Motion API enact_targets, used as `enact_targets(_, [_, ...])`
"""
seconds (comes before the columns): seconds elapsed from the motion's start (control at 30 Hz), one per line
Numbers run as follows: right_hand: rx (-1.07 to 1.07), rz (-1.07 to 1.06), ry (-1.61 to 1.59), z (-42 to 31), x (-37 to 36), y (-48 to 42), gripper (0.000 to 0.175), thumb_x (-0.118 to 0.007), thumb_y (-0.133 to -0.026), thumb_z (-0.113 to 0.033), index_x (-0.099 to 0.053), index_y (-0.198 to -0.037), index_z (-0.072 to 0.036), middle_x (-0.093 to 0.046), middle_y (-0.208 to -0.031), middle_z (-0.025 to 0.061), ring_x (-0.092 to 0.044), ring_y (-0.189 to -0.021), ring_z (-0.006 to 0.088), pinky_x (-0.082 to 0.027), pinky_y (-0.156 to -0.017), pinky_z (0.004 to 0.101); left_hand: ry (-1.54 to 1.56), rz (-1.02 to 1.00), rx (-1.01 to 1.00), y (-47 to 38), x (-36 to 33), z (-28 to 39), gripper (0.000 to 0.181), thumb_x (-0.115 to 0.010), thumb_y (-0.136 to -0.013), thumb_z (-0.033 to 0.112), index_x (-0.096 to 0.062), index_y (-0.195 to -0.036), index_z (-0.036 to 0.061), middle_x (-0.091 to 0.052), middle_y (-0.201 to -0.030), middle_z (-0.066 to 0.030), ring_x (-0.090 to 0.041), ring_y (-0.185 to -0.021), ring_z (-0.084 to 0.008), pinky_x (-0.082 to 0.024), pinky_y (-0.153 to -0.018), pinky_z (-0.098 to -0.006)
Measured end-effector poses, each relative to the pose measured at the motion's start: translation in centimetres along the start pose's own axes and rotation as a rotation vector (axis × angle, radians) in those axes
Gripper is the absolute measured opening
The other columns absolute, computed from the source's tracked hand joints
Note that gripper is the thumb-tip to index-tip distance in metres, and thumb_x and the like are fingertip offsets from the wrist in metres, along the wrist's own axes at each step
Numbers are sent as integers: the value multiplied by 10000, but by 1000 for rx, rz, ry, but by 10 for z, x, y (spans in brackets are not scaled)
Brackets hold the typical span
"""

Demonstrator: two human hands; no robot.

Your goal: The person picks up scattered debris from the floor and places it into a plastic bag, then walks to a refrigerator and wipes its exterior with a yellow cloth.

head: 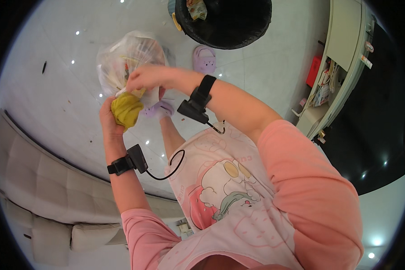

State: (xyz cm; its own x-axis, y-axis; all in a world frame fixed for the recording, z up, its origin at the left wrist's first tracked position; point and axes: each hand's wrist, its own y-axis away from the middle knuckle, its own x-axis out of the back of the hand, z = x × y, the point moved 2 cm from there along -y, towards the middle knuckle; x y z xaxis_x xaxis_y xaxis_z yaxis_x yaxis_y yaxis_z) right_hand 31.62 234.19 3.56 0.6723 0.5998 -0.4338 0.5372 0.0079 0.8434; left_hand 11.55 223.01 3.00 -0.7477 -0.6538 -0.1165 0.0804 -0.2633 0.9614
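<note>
My left hand point(107, 115) is closed around a bunched yellow-green cloth point(126, 109). Just beyond it, my right hand point(145, 78) pinches the gathered neck of a translucent white plastic bag point(132, 45). The bag is bulging, with mixed contents showing through its film, among them something red and yellow. Both hands are close together at the bag's neck. The fingertips of the left hand are partly hidden by the cloth and bag.
A bin with a black liner point(222, 37) stands ahead, a wrapper point(197, 9) inside. One lilac slipper point(204, 60) lies below it; another point(158, 109) is on my foot. A padded sofa point(50, 168) is left, a TV cabinet point(344, 30) right. A pen-like object point(44, 67) lies on the tiles.
</note>
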Motion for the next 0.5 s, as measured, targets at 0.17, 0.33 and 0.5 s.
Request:
enact_targets(0.17, [153, -27, -177, -8, 17, 17, 388, -678, -881, -383, -709, -1166, -122, -607, -1082, 16, -525, -846, 151, -514, -725, 332, 74, 13, -31, -4, -20, 19, 205, -585, -934, 132, -626, -1028, -46, -688, -1011, -133, -689, -914, -255, -580, -819, -380])
enact_targets(0.33, [617, 90, 39, -19, 62, 86, 301, -634, -939, -272, -713, -1154, -78, -703, -1001, 40, -660, -788, 119, -532, -707, 279, -51, -72, -210, 3, -35, 31, 297, -583, -970, 121, -598, -1237, -9, -672, -1107, -133, -676, -1003, -254, -578, -855, -396])
enact_targets(0.5, [329, 650, 415, 9, 214, 74, 337, -577, -974, -332, -706, -1211, -128, -710, -1014, 9, -618, -784, 109, -511, -726, 245, -160, 105, -208, 15, -38, 21, 466, -596, -977, 113, -506, -1428, 38, -660, -1150, -126, -671, -1026, -247, -580, -862, -403])
